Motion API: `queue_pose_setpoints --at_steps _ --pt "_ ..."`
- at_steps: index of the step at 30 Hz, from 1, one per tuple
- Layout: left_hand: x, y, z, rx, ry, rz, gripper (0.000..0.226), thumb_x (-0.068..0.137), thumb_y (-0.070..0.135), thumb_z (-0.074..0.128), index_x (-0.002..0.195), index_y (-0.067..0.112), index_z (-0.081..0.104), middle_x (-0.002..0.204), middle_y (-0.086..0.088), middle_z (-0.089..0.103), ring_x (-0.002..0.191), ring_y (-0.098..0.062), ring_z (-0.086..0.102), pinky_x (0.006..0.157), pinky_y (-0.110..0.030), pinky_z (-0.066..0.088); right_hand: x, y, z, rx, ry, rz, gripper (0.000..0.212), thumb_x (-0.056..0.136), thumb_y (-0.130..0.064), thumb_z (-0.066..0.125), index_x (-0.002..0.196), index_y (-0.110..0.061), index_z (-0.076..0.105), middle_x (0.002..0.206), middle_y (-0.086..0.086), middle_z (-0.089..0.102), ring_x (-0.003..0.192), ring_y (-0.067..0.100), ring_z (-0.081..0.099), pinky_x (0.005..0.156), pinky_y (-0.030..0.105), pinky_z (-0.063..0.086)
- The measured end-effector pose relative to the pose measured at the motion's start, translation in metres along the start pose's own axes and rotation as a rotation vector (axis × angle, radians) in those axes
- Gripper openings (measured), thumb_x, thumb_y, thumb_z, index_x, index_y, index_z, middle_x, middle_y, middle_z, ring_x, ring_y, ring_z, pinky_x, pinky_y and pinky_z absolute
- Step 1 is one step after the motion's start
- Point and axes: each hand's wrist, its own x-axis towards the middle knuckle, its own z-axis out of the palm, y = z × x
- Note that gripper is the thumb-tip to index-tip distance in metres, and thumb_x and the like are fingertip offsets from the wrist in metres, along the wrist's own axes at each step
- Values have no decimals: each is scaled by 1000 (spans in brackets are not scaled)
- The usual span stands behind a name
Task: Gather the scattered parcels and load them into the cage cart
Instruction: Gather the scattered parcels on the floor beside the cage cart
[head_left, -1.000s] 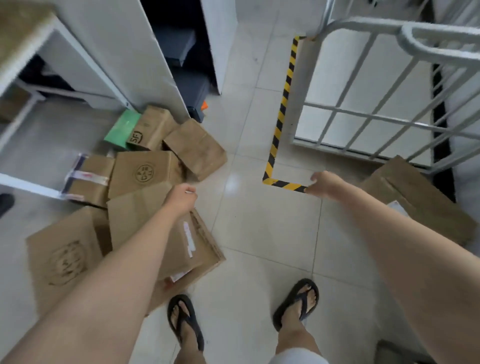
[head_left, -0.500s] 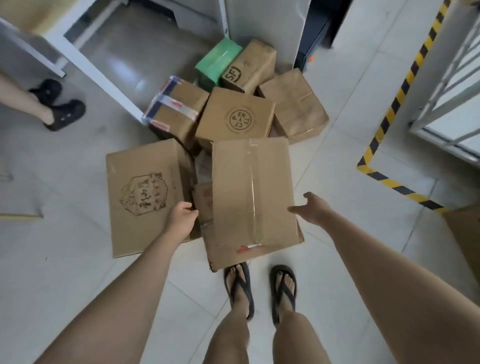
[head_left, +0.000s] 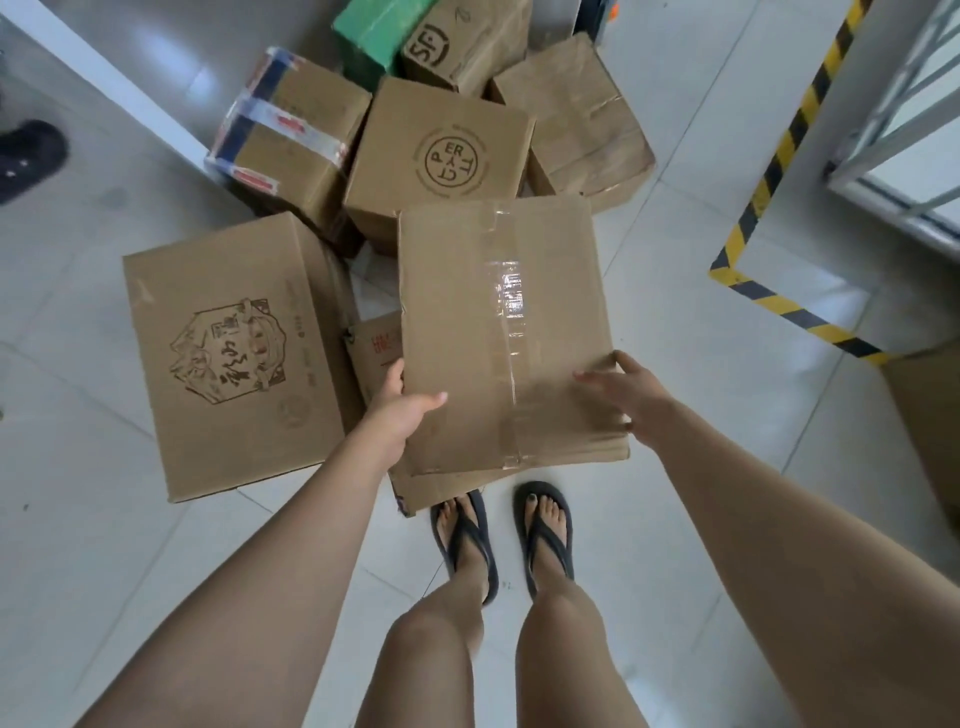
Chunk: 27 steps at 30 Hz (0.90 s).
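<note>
While my left hand (head_left: 400, 410) grips the near left edge of the taped parcel (head_left: 498, 322), thumb on top, my right hand (head_left: 618, 395) lies with spread, straight fingers on its right edge. It sits atop the pile (head_left: 441, 156) on the floor. Most loading seems left, I judge; the cage cart (head_left: 883, 171) stands well apart, upper right.

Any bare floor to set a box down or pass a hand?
Bare floor between the taped box and the hazard tape; more on the near side of the printed box, left of the feet. Crowded behind: logo box, SF box, green parcel, wrapped box and crumpled box sit packed together.
</note>
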Motion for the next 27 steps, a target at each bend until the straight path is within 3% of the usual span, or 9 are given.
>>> queue_pose_setpoints --at_steps 3,7,11,14,17,21,23,27 --pt "-49 29 10 35 -82 22 81 82 2 67 148 30 28 147 7 40 128 -21 46 103 -38 36 -48 -10 -43 29 59 6 76 81 -17 72 147 -20 34 138 2 49 120 24 50 95 32 40" --pt "-108 68 47 220 -212 113 80 83 -6 62 149 22 26 141 6 42 131 -22 42 102 -32 34 -111 -9 -105 38 184 21 65 83 -5 67 142 -14 42 128 9 57 105 26 54 98 34 42" --pt "-162 93 108 337 -339 247 71 85 -16 53 147 10 30 135 -1 46 110 -15 45 85 -23 39 -168 21 -168 149 320 71 46 85 -1 62 130 -9 54 118 12 60 111 31 55 102 41 43" --pt "-200 101 158 436 -438 297 63 84 -17 53 141 9 39 129 -4 51 105 -17 48 88 -27 40 -208 60 -213 273 383 98 39 86 -4 62 124 -9 57 114 12 61 106 30 56 97 40 46" --pt "-233 98 215 512 -518 365 57 81 -16 56 132 8 48 128 -15 56 104 -23 55 89 -31 46 -243 109 -255 420 463 94 39 85 -3 63 123 -9 59 111 11 61 99 27 53 85 36 44" --pt "-275 77 300 650 -593 383 29 87 -6 56 112 10 55 108 -4 64 90 -20 60 63 -23 44 -269 180 -310 597 563 83 43 81 3 63 122 -10 61 119 10 62 103 29 55 88 35 46" --pt "-295 59 343 710 -608 398 28 87 -4 56 112 9 57 105 -5 64 81 -15 60 58 -22 42 -274 215 -338 643 583 90 43 80 3 63 121 -9 62 120 11 63 107 30 56 90 37 46" --pt "-323 10 418 759 -575 325 29 87 -1 58 115 8 55 102 -3 63 82 -14 59 57 -25 44 -281 268 -401 629 601 80 43 82 6 62 123 -3 60 113 15 64 93 20 52 75 26 39"
